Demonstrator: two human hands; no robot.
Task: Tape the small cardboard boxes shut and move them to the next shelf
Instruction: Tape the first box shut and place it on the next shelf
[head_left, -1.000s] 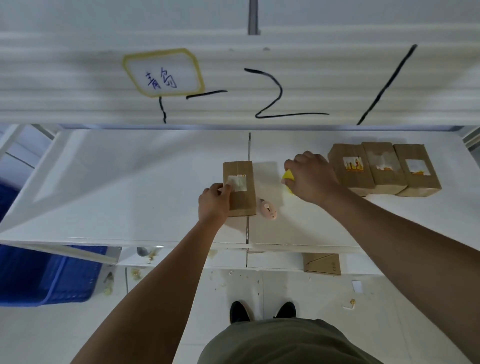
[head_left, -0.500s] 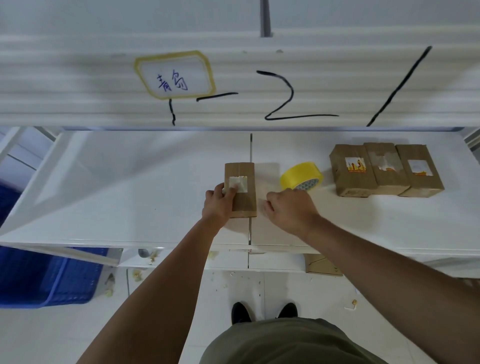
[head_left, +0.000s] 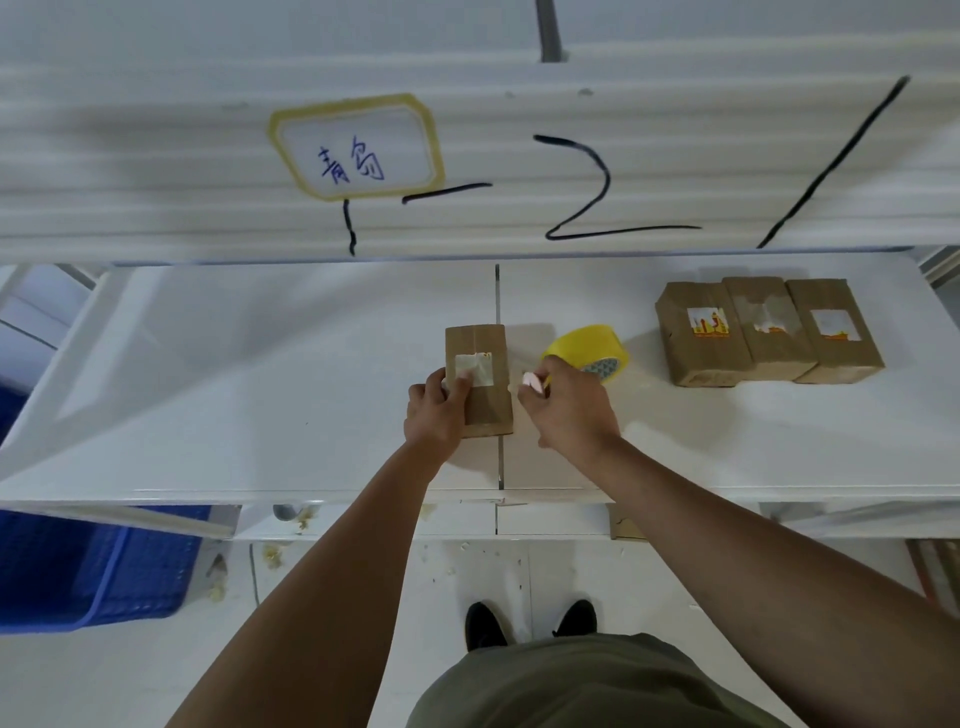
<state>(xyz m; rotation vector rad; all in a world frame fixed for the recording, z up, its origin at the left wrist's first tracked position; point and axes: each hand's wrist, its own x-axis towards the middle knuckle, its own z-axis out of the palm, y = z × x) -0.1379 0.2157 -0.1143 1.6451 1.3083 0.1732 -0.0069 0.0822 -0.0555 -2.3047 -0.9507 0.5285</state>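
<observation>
A small brown cardboard box with a white label lies on the white shelf, just left of the seam between the two panels. My left hand grips its near left side, thumb on the label. My right hand is closed on a small pink object, beside the box's right edge. A roll of yellow tape rests on the shelf just beyond my right hand, untouched.
Three more brown boxes stand side by side at the shelf's right. An upper shelf edge with a handwritten label overhangs the back. A blue crate sits on the floor at lower left. A cardboard piece lies under the shelf.
My right hand left the yellow tape roll, came back towards me, picked up the pink object from the shelf, and now holds it beside the box. My left hand stayed on the box.
</observation>
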